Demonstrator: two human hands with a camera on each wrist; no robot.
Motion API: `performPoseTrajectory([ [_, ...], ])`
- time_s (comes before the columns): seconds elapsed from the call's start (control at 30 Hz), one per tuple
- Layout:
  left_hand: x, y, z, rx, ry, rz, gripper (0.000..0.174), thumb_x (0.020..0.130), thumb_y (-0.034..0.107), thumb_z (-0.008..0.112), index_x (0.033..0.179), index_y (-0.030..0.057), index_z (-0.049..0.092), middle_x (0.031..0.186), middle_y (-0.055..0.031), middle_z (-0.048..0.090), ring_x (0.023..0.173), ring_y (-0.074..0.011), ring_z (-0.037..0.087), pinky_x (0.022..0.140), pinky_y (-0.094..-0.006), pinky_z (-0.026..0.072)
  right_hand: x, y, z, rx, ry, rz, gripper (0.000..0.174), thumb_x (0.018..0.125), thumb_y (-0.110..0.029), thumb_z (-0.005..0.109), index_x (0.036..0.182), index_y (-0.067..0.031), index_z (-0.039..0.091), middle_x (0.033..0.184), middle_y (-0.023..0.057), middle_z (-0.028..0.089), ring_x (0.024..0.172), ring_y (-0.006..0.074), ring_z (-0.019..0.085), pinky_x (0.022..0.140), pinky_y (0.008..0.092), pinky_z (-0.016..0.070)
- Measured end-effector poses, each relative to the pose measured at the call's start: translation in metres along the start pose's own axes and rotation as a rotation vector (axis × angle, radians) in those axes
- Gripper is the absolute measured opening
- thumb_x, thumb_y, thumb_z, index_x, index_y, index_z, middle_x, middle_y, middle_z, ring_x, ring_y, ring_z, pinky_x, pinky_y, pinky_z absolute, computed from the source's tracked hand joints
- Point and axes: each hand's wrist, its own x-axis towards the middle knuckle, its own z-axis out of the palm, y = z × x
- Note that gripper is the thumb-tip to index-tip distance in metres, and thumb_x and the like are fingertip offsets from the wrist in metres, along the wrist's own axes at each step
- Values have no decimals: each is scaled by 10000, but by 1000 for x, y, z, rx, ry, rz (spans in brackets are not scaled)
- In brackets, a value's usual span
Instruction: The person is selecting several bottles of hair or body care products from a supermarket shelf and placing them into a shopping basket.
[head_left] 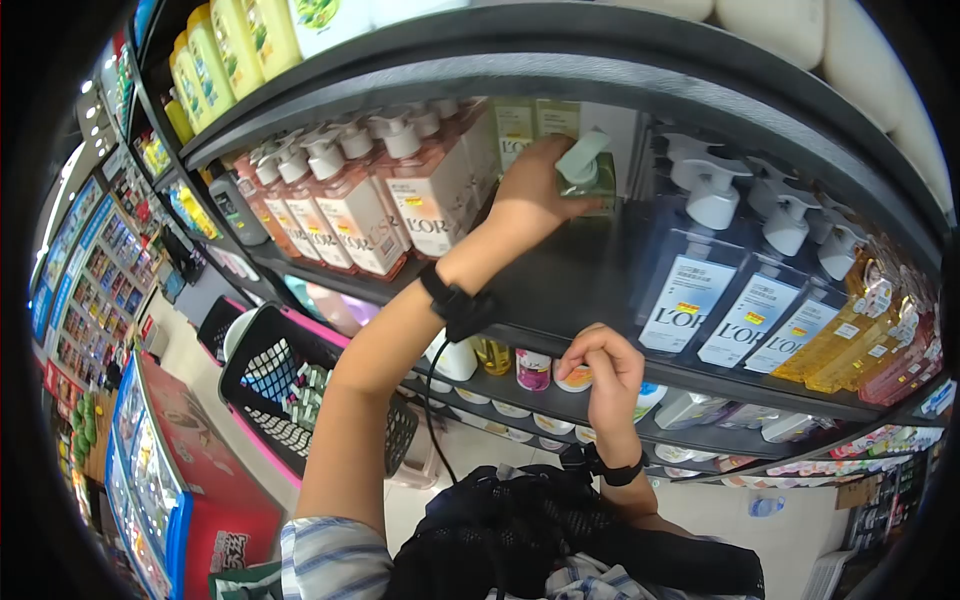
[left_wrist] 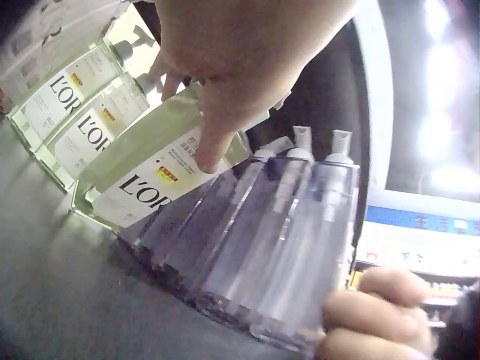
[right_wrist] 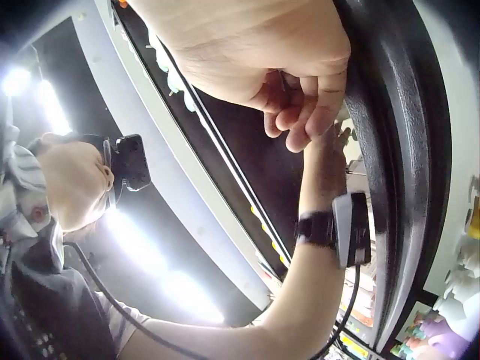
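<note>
My left hand (head_left: 535, 190) (left_wrist: 232, 67) is around the upper part of a green pump bottle (head_left: 603, 190) (left_wrist: 154, 180) on the dark shelf, with its fingers curled near the pump. In the left wrist view, this bottle leans beside two more green bottles (left_wrist: 64, 94) with white labels. Lower down, my right hand (head_left: 605, 375) (right_wrist: 262, 60) hangs in front of the shelf's front edge. Its fingers are loosely curled and hold nothing.
Pink pump bottles (head_left: 355, 215) stand left of the green ones, and clear bottles with blue labels (head_left: 690, 290) to the right. The shelf's front edge (head_left: 545, 345) runs across. A black and pink basket (head_left: 290, 390) is below left.
</note>
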Motion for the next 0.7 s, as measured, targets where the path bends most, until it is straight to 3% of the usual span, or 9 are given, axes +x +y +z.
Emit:
performPoseTrajectory([
  [0.03,-16,8,-12,-137,-14,-80,626,614,242,851,1125,-7,589,1034,-215,621,956,-374,603,843,-405,490,0,-1,2,-28,6,-52,188,901,65,425,811,39,588,792,72,557,653,122,593,617,230,451],
  [0.1,-47,32,-45,9,-58,-147,592,632,238,850,1107,0,588,1053,-210,620,922,-363,628,805,-384,506,-4,-7,11,-157,75,-112,195,888,79,421,803,33,591,797,84,561,677,140,585,627,243,452],
  [0.17,-73,56,-84,-57,42,-42,571,640,228,853,1096,10,587,1037,-162,627,934,-335,630,790,-366,507,-8,-12,23,-391,143,-317,156,880,57,445,838,31,593,857,107,573,792,176,583,697,273,455],
  [0.2,-87,65,-104,-55,62,-20,580,634,225,858,1099,7,588,1029,-152,628,920,-324,632,783,-357,508,-9,-12,33,-472,187,-394,125,878,-15,507,953,45,589,963,143,574,916,228,560,808,327,447],
  [0.23,-101,73,-123,-52,82,-1,589,628,221,863,1102,4,589,1020,-142,630,906,-312,633,775,-349,509,-9,-13,45,-479,180,-469,333,859,-150,611,1100,72,551,1089,184,552,1016,292,549,919,385,420],
  [0.37,-163,91,-188,-190,94,-249,615,583,229,887,1081,-9,616,979,-120,639,839,-282,641,727,-330,511,-4,-17,103,-580,-212,-570,721,766,-373,743,1260,86,486,1288,250,483,1181,396,497,987,472,402],
  [0.57,-248,91,-258,-107,254,-522,644,579,243,907,1090,-18,615,970,-120,647,883,-229,653,786,-313,507,-16,40,194,-511,-606,-224,834,670,-275,859,1334,10,443,1282,183,526,1177,315,531,971,417,431],
  [0.67,-292,77,-276,-421,440,-715,876,601,209,907,1314,18,433,1206,-92,555,1132,-209,549,970,-332,428,-29,88,235,-134,-722,199,874,658,-206,886,1352,-11,393,1270,113,541,1106,195,575,916,325,477],
  [0.7,-305,70,-280,-546,541,-711,947,607,204,904,1370,37,368,1250,-89,524,1185,-214,513,1008,-344,401,-36,97,251,-132,-746,213,874,658,-206,886,1352,-11,393,1270,113,541,1106,195,575,916,325,477],
])
